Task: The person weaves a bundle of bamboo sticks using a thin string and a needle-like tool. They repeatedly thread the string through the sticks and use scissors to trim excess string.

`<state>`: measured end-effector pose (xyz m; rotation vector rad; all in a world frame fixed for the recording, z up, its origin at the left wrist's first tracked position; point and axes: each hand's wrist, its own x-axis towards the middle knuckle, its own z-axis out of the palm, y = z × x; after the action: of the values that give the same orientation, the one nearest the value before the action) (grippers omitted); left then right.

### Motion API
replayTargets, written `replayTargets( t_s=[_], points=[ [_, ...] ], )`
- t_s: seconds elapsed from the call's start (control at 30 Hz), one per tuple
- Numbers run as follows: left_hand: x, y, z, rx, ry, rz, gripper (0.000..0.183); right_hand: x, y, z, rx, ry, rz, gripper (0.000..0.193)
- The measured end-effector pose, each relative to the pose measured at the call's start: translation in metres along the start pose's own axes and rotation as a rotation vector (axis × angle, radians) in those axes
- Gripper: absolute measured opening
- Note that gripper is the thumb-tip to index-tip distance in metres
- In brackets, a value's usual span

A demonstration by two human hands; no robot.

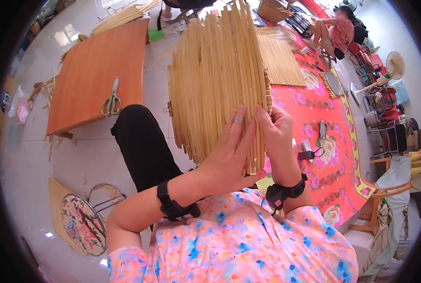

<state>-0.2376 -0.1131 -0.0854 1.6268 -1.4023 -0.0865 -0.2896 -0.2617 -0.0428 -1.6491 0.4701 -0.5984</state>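
Beneath the grip, dry, ridged, low-sheen plant strips were seen in the flat straw-coloured panel (215, 85). Left of the grip, a smooth, wood-look finish was shown by the orange-brown rectangular table (97, 61), and metal by the blades of the grey-green-handled scissors (114, 96). Light was reflected by the glossy pale floor (83, 158).

Craft workshop: scissors (113, 95), straw panel (215, 80)

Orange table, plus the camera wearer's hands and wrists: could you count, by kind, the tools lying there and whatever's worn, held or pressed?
Scissors: 1
Sheet of straw-coloured strips: 1 (left hand, right hand)
Ring: 1
Wrist straps: 2 (left strap, right strap)
Total: 5
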Motion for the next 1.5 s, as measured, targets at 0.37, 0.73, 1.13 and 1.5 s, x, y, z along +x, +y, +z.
replayTargets(
  t_s=[0.37, 0.73, 1.13, 1.5],
  points=[
    [-0.006, -0.035, -0.019, -0.046, -0.16, 0.095, 0.085, 0.013, 0.01, -0.019, 0.052, -0.117, 0.113, 0.024],
    [0.006, -0.051, -0.019, -0.091, -0.076, 0.143, 0.077, 0.051, -0.008, -0.03, -0.2, -0.223, 0.1, 0.033],
    [-0.118, -0.084, -0.141, 0.41, 0.322, -0.287, 0.038, 0.065, 0.015, -0.044, -0.536, -0.059, -0.047, 0.031],
    [-0.422, -0.029, -0.161, 1.139, 0.486, -1.669, 0.039, 0.07, 0.026, -0.048, -0.52, -0.106, -0.119, 0.031]
  ],
)
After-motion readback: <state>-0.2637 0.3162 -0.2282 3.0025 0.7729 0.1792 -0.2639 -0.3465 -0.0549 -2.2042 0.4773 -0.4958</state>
